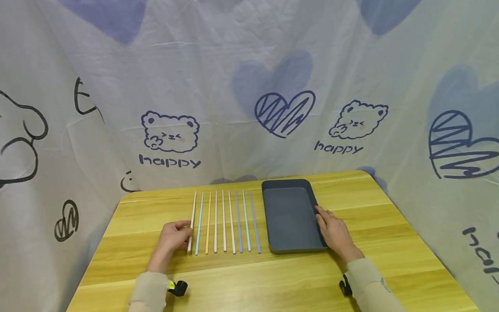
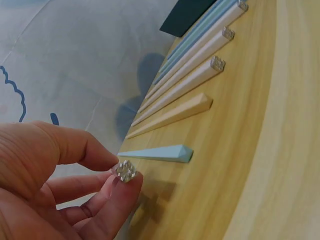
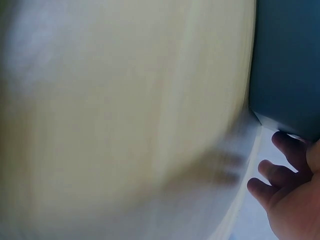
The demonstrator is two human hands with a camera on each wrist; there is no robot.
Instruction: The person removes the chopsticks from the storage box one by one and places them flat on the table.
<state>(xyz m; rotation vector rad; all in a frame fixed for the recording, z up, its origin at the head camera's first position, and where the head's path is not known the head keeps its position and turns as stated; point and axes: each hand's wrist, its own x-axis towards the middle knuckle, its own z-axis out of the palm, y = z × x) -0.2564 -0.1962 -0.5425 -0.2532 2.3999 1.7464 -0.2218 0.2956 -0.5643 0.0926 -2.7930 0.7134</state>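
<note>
My left hand point(image 1: 174, 236) pinches the leftmost chopstick point(image 1: 193, 207), a pale one, between thumb and fingers. Its glittery silver butt end point(image 2: 125, 171) pokes out from the fingertips in the left wrist view. Just right of it lies a light blue chopstick point(image 1: 199, 225), then a yellow one point(image 1: 208, 223), and several pink, purple and blue ones in a near-parallel row. Beyond the row is a dark grey rectangular tray point(image 1: 290, 221) with nothing in it. My right hand point(image 1: 336, 232) is at the tray's right side, its fingers loosely extended and touching the wall.
The wooden table point(image 1: 234, 286) has rounded back corners and bears the chopsticks and tray. A white curtain point(image 1: 226, 151) with printed hearts and bears hangs close behind the back edge and around both sides.
</note>
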